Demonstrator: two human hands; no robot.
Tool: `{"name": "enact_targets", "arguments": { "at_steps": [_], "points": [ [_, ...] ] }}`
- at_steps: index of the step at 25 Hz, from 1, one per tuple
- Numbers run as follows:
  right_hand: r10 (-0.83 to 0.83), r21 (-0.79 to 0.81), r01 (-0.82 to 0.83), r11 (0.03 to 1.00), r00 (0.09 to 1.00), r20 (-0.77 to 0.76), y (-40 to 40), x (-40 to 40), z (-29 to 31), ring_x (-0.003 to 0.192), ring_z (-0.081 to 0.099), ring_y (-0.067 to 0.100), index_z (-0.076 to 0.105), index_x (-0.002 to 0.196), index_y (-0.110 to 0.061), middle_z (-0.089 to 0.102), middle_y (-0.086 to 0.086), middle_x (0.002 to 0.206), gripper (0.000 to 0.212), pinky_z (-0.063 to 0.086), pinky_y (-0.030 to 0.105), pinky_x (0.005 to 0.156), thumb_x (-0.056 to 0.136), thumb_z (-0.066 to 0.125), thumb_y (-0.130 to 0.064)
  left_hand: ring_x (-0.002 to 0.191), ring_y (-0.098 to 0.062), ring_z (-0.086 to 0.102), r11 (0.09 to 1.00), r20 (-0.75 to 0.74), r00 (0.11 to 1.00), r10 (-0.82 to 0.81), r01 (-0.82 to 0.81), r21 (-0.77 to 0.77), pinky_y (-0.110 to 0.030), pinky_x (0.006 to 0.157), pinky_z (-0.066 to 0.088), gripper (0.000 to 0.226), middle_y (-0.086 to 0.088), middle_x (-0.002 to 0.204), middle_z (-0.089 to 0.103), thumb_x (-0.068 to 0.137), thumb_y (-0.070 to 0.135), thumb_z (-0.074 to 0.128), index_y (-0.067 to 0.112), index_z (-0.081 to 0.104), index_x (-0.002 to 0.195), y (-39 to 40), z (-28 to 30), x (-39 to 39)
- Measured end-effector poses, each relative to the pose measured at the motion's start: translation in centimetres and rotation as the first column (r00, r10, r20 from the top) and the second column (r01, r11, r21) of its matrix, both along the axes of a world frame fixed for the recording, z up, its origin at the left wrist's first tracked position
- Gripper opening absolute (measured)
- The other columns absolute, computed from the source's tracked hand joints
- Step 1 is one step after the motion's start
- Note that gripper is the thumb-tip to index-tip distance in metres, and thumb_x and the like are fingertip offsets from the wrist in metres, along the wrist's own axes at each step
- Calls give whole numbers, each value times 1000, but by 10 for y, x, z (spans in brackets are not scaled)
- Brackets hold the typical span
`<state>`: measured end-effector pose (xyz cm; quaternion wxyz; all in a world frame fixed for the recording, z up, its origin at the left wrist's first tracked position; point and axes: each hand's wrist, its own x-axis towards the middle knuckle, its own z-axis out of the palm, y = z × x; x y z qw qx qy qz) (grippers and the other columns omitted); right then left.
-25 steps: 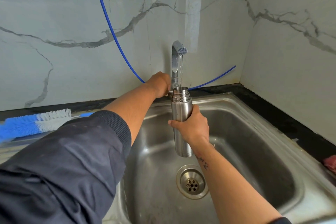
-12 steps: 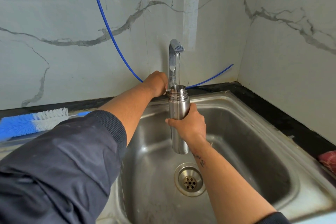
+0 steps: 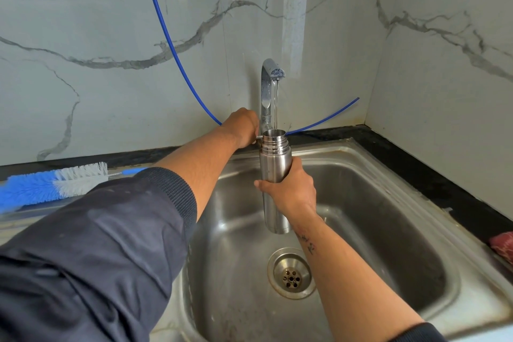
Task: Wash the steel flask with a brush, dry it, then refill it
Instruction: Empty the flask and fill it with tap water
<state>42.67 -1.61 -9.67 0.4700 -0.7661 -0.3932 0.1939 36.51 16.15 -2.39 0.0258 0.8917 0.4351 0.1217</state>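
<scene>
Right hand (image 3: 291,191) grips the flask (image 3: 274,164); left hand (image 3: 243,126) holds the tap lever (image 3: 259,137).

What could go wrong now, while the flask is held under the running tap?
1. The water stream is thin and the steel flask mouth narrow; a small drift may spill it.
2. Only the right hand holds the wet flask above the sink; it might slip.
3. The left hand at the tap lever may react late, causing overflow.

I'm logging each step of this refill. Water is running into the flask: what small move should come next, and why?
Probably keep the steel flask steady under the stream until it fills, then turn off the tap lever. The right hand grips it upright below the faucet, and the left hand is already at the lever.
</scene>
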Motion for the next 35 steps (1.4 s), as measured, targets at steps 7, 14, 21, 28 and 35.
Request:
{"name": "enact_targets", "arguments": {
  "at_steps": [7, 14, 21, 28, 35],
  "points": [
    [0, -5, 0, 1000, 1000, 0, 2, 0, -1, 98, 64, 19, 47, 121, -25, 65, -4, 112, 67, 55, 37, 85, 72, 91, -39, 93, -27, 68, 1000, 7, 1000, 0, 0, -1, -38, 89, 56, 7, -11, 97, 71, 85, 4, 78, 7, 75, 90, 1, -1, -1],
    [10, 0, -10, 1000, 1000, -12, 2, 0, -1, 96, 62, 17, 47, 122, -25, 64, -5, 113, 67, 52, 34, 82, 73, 91, -37, 93, -26, 68, 1000, 20, 1000, 0, 0, -9, -39, 91, 56, 7, -11, 96, 72, 84, 3, 79, 6, 76, 89, 4, -3, -1],
    [11, 1, -11, 1000, 1000, -18, 2, 1, -1, 94, 60, 15, 46, 125, -24, 63, -6, 112, 69, 50, 32, 81, 73, 90, -37, 93, -26, 68, 1000, 48, 999, 10, -9, -12, -38, 91, 56, 7, -11, 96, 71, 85, 3, 78, 6, 75, 90, 3, -4, -1],
    [10, -2, -10, 1000, 1000, -22, 2, 0, 0, 97, 59, 15, 46, 128, -24, 64, -3, 120, 71, 51, 35, 85, 74, 90, -36, 93, -25, 68, 1000, 61, 998, 8, -6, -25, -37, 88, 56, 7, -10, 95, 70, 85, 3, 79, 7, 75, 88, 2, -4, -2],
    [2, -8, -2, 1000, 1000, -16, 2, 1, 0, 96, 61, 17, 47, 123, -24, 65, -4, 115, 67, 51, 34, 81, 73, 90, -36, 88, -28, 74, 974, 275, 959, 74, -9, -228, -39, 86, 62, 6, -15, 91, 75, 84, -4, 79, 0, 77, 88, 6, -9, -9]
  ]
}}
